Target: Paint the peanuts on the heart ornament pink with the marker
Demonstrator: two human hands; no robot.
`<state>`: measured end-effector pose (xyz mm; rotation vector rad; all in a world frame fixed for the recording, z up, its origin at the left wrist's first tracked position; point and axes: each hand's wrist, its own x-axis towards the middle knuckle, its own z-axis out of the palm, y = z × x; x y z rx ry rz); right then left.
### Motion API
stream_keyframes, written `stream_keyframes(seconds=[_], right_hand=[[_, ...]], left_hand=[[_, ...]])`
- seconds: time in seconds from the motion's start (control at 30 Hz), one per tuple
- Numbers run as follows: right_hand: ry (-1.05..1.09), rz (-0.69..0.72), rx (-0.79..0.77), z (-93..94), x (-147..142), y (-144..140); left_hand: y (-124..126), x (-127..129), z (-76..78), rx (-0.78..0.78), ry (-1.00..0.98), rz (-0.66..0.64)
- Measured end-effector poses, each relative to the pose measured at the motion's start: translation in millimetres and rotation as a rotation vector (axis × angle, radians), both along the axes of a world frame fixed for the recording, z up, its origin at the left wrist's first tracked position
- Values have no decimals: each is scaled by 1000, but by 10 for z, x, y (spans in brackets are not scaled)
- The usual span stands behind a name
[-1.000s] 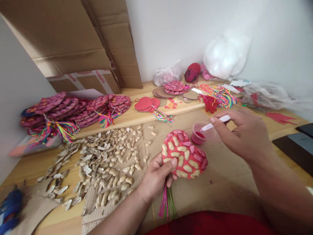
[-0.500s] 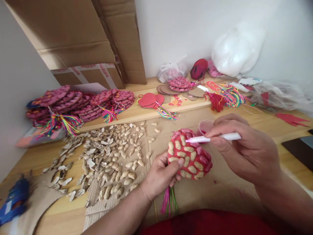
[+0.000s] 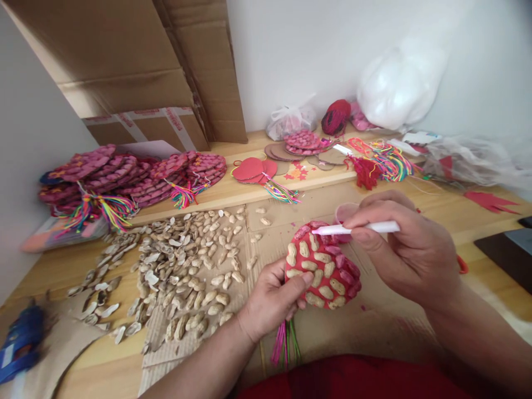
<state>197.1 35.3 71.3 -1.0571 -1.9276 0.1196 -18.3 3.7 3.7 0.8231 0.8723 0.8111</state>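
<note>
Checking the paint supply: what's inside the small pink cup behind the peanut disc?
Only the pink cup rim shows. The right hand, brush and peanut disc cover its inside.

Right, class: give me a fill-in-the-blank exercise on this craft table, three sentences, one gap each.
1. The left hand holds a red disc covered with ____ shells.
2. The right hand holds a white brush whose tip touches the disc's ____ edge.
3. The loose peanut shells lie to the ____ of the left hand.

Missing words: peanut; top; left
</note>
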Motion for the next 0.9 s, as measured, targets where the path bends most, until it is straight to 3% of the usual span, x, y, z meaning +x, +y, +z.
stream_keyframes(seconds=[0.33,0.5,0.9], right_hand=[[-45,59,57,51,-21,-25],[-25,42,37,51,2,-31],[-97,22,96,78,-29,-53]], left_hand=[[18,-5,-34,-4,35,2],[-14,27,-7,98,17,15],[-24,19,-101,290,23,-11]])
